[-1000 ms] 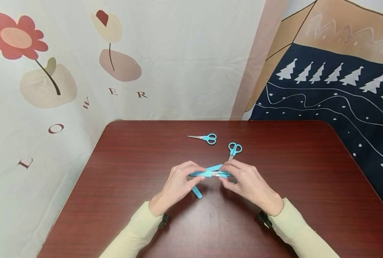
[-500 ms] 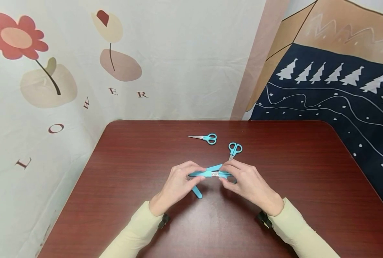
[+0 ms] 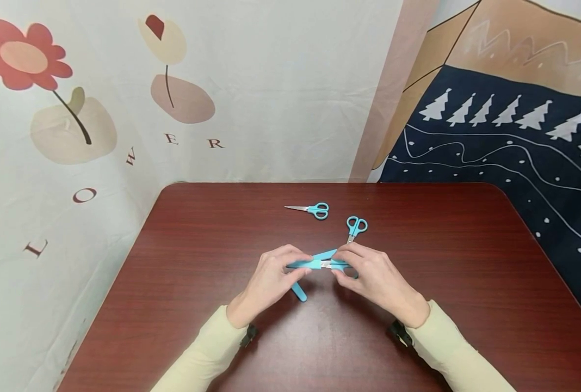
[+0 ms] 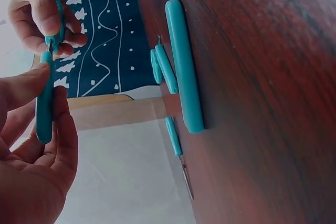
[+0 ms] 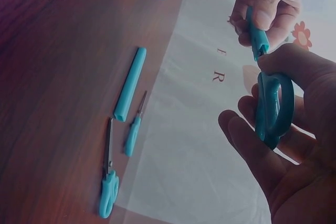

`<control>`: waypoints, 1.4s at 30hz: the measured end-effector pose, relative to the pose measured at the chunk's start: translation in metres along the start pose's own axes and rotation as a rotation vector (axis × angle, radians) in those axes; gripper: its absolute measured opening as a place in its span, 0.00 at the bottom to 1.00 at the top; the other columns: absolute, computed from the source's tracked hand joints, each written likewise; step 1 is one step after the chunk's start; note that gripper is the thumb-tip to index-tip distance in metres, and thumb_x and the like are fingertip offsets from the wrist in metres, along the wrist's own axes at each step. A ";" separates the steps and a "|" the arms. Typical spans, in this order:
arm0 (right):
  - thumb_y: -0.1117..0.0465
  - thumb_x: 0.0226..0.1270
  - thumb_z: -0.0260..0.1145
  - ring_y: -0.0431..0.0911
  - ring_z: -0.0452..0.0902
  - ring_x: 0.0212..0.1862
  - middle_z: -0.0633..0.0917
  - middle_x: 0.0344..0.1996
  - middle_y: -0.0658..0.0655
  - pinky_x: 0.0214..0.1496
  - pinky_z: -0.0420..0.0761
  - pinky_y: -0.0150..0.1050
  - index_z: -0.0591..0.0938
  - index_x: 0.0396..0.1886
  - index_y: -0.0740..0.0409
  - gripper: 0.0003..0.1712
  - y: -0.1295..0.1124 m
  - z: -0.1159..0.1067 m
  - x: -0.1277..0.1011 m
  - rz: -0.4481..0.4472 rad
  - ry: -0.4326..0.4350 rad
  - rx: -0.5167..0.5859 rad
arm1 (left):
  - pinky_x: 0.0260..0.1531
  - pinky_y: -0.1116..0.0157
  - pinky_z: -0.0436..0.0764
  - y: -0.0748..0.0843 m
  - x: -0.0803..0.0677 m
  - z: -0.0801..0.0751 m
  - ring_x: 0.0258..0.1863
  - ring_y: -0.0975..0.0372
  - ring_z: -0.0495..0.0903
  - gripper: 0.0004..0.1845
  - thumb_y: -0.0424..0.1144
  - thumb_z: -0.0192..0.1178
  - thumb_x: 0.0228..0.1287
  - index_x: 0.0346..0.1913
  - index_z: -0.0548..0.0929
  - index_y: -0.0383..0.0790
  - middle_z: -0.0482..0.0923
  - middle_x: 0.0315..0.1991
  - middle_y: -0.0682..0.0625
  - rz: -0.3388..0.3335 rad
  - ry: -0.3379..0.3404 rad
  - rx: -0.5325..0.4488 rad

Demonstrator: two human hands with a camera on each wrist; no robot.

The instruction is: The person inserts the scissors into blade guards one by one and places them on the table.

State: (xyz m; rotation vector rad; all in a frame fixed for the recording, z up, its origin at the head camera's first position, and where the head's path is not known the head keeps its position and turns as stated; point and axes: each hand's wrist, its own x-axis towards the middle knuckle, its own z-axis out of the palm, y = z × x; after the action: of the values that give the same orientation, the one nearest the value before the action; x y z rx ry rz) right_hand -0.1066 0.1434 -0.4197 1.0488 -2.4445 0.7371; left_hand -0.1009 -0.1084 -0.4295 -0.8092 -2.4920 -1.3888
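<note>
Almost nothing has changed: above the table [image 3: 183, 256], the left hand [image 3: 266, 283] still pinches the blue cover [image 3: 306, 263], and the right hand [image 3: 376, 280] grips the scissors [image 5: 273, 106], so the sliding seems paused.

A dark red-brown bench [image 3: 197, 305] with a fine wood grain carries turquoise pieces: two pairs of scissors, one [image 3: 310, 209] at the far middle and another [image 3: 355, 227] just right of it, both with turquoise handles and silver blades, and two plain turquoise blade caps [image 5: 130, 84] [image 3: 298, 291]. The hands, left [image 3: 266, 283] and right [image 3: 376, 277], hold a third turquoise pair [image 3: 322, 264] with a glint of silver showing; the sleeves [image 3: 199, 354] are pale cream. Behind hangs an off-white cloth [image 3: 271, 81] printed with a red flower, beige shapes and dark red letters. At right, a navy cloth [image 3: 515, 163] bears white trees, dots and wavy lines beneath tan peaks.
</note>
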 end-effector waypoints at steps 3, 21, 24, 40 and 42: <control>0.64 0.55 0.81 0.36 0.82 0.36 0.85 0.39 0.48 0.38 0.85 0.30 0.87 0.42 0.55 0.15 0.000 0.000 0.001 0.002 -0.003 0.007 | 0.37 0.70 0.86 -0.001 0.001 0.001 0.38 0.65 0.85 0.11 0.28 0.75 0.60 0.46 0.92 0.38 0.84 0.40 0.54 -0.001 0.000 -0.012; 0.63 0.55 0.82 0.37 0.83 0.34 0.86 0.40 0.50 0.37 0.85 0.32 0.87 0.42 0.57 0.16 -0.001 0.002 0.001 0.004 -0.007 0.025 | 0.38 0.70 0.86 -0.001 0.002 0.003 0.36 0.66 0.85 0.11 0.29 0.74 0.61 0.46 0.91 0.37 0.84 0.40 0.54 0.026 0.005 -0.024; 0.63 0.55 0.82 0.37 0.83 0.35 0.86 0.40 0.49 0.38 0.85 0.32 0.87 0.42 0.57 0.16 -0.001 0.002 0.001 0.005 -0.009 0.028 | 0.38 0.70 0.86 0.000 0.002 0.003 0.37 0.65 0.85 0.11 0.28 0.74 0.61 0.46 0.91 0.37 0.84 0.40 0.54 0.030 0.005 -0.031; 0.63 0.55 0.82 0.39 0.84 0.36 0.86 0.39 0.50 0.37 0.86 0.32 0.87 0.41 0.58 0.15 -0.002 0.002 0.005 -0.011 -0.001 0.010 | 0.38 0.70 0.86 -0.001 0.002 0.004 0.37 0.63 0.86 0.11 0.28 0.74 0.60 0.46 0.91 0.37 0.84 0.40 0.52 0.029 0.022 -0.046; 0.63 0.55 0.82 0.39 0.84 0.36 0.86 0.39 0.50 0.37 0.85 0.32 0.87 0.41 0.58 0.15 -0.002 0.002 0.005 -0.016 0.004 0.006 | 0.38 0.70 0.86 -0.002 0.002 0.005 0.37 0.63 0.86 0.11 0.27 0.74 0.60 0.46 0.91 0.37 0.84 0.39 0.52 0.027 0.025 -0.045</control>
State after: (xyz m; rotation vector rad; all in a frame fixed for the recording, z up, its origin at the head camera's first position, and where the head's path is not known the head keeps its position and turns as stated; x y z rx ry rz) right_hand -0.1082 0.1381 -0.4179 1.0665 -2.4295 0.7417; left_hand -0.1032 -0.1044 -0.4327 -0.8257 -2.4305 -1.4415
